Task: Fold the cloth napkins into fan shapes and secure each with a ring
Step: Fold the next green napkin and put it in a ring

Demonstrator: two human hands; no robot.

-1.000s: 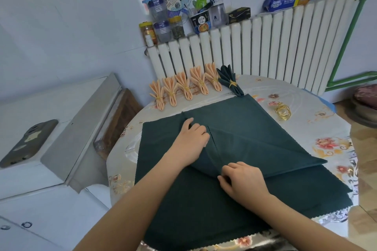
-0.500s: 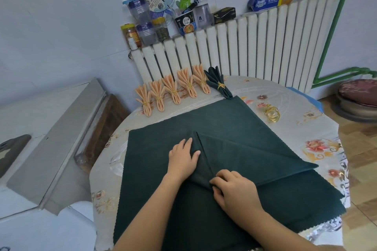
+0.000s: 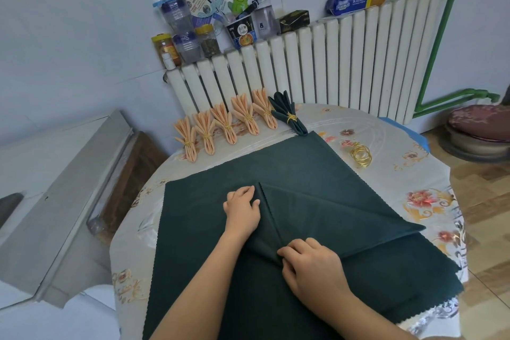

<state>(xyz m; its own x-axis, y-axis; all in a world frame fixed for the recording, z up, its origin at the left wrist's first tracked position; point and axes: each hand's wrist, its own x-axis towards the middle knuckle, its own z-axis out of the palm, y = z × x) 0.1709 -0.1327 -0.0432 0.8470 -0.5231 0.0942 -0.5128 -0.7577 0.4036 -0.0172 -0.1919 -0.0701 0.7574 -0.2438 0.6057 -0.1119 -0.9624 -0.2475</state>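
Head view. Jars (image 3: 190, 36) along the radiator top (image 3: 303, 33), left end: one orange-lidded with yellowish contents, two clear plastic with dark blue lids stacked one on the other, contents not readable, one yellow-lidded holding dark green dried matter. Instant-noodle cup (image 3: 242, 33) beside them holds pens or similar sticks plus a green frog figure (image 3: 239, 3). Dark box (image 3: 294, 21) and blue wrapped roll (image 3: 356, 1) further right on the same ledge.

Table (image 3: 400, 179), floral plastic cover. Dark green napkin (image 3: 303, 168) spread flat over most of it, one corner folded in so a triangular flap points right. Five peach fan napkins (image 3: 226, 125) in a row at the far edge, each ringed at the waist; one dark green fan napkin (image 3: 288, 116) with a gold ring at the right end of that row, its tip touching the far corner of the flat cloth. Loose gold rings (image 3: 360, 154) piled just beside the cloth's right edge.

Left hand (image 3: 242, 205): palm down on the cloth near the fold's upper end, fingers together and bent at the tips against the crease. Right hand (image 3: 311, 265): knuckles up at the fold's lower end, fingers curled, pinching the folded edge. Both forearms enter from the bottom of frame.
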